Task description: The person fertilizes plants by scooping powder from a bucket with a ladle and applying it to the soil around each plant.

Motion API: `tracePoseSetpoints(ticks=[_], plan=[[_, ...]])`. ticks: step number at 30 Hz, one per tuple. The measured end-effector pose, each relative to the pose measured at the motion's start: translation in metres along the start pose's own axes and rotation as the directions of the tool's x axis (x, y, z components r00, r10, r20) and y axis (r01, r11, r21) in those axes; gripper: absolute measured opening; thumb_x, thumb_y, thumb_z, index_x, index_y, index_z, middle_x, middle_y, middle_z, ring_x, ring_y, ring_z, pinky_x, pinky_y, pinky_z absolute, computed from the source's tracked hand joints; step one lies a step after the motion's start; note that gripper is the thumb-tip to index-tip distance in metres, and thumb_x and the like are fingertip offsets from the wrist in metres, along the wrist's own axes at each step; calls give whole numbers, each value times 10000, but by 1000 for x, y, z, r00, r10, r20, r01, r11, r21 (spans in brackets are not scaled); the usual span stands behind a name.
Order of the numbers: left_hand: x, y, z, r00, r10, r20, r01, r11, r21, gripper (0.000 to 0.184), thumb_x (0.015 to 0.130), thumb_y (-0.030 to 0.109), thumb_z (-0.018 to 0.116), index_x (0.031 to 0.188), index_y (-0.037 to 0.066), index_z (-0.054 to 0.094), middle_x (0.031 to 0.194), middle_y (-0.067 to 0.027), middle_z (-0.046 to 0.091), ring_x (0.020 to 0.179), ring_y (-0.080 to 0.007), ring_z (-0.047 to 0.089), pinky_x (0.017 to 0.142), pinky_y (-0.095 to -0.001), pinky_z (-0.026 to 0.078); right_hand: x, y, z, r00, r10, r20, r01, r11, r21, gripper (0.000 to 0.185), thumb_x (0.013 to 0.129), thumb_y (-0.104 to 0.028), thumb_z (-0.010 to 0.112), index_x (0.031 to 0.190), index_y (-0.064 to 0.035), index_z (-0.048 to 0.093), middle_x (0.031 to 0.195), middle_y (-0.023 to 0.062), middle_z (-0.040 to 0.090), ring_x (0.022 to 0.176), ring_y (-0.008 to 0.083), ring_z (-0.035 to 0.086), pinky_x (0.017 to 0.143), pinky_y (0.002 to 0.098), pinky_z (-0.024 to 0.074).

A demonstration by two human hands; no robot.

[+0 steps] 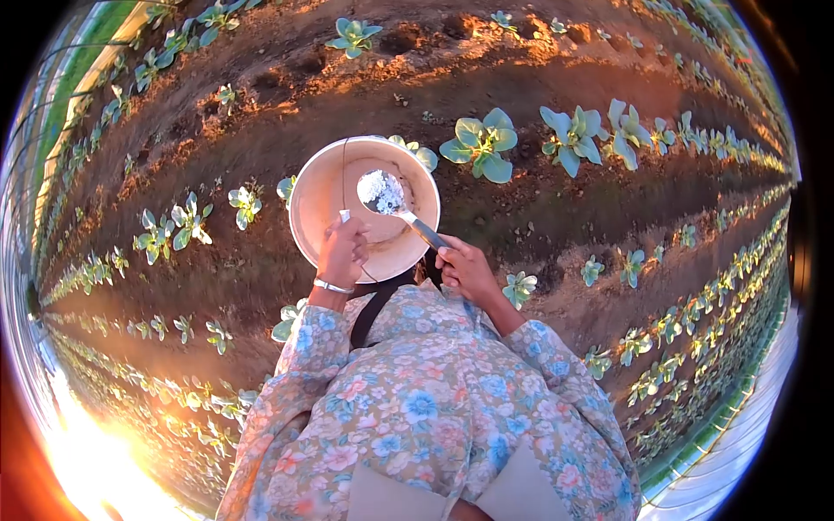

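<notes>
A pale round bucket point(302, 208) hangs in front of me, with a thin wire handle across its mouth. My left hand point(344, 250) is closed on the white grip of that handle, and a bracelet circles the wrist. My right hand point(465, 267) grips the dark handle of a spoon point(423, 231). The spoon's bowl is over the bucket's opening and carries a heap of white granules point(380, 191). Some pale material shows at the bottom of the bucket.
Rows of leafy green plants point(482, 145) grow in brown soil on both sides and beyond the bucket. Small holes point(400, 39) dot the soil ridge at the top. Curved greenhouse walls point(743, 434) show at the edges, with bright glare at lower left.
</notes>
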State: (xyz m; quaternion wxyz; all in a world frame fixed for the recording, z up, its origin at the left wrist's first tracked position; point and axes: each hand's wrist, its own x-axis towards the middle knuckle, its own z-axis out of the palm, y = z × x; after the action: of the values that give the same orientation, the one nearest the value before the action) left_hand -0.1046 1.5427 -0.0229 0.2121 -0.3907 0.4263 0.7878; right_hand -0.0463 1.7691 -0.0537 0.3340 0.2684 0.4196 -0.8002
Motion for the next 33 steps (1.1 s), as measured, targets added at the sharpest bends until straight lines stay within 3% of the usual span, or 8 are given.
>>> tracePoseSetpoints(ticks=[8,14,19,26,33], plan=[[10,15,-33,987,-29,-158,20,998,-59,265,793,127,547,591,161,378,424,67,278,311,-67,264,311,-233,233,-32,-12,-29,987,-68,-144,70,997,10,396,915,-109,477,1292,-5,410,739,27,501,472,30,370,422,192,345],[15,17,-49,989,-54,-139,33,988,-149,265,803,125,529,594,159,370,424,63,270,315,-73,254,321,-239,235,-32,-6,-56,965,-100,-243,121,990,72,356,907,-99,486,1246,5,459,723,27,503,463,31,365,412,196,334],[11,6,-34,993,-40,-111,31,996,-84,204,804,101,544,656,141,409,459,73,292,330,-56,277,325,-221,254,-30,-9,-58,962,-75,-263,79,997,5,368,903,-92,486,1258,2,449,730,28,506,460,24,353,407,186,328],[-6,-8,-20,996,-41,-76,48,994,98,180,751,18,541,704,116,398,514,60,318,373,-40,292,327,-199,238,9,-3,-25,991,103,-84,-111,989,-101,355,913,-113,477,1251,-9,451,725,16,499,448,21,355,393,187,327],[-20,-18,-19,999,-46,-15,49,924,380,142,761,30,538,699,101,431,541,56,368,400,-30,296,353,-181,235,154,75,13,965,179,-193,-195,978,-69,202,877,-165,509,966,-1,586,660,46,521,432,126,461,379,264,368]])
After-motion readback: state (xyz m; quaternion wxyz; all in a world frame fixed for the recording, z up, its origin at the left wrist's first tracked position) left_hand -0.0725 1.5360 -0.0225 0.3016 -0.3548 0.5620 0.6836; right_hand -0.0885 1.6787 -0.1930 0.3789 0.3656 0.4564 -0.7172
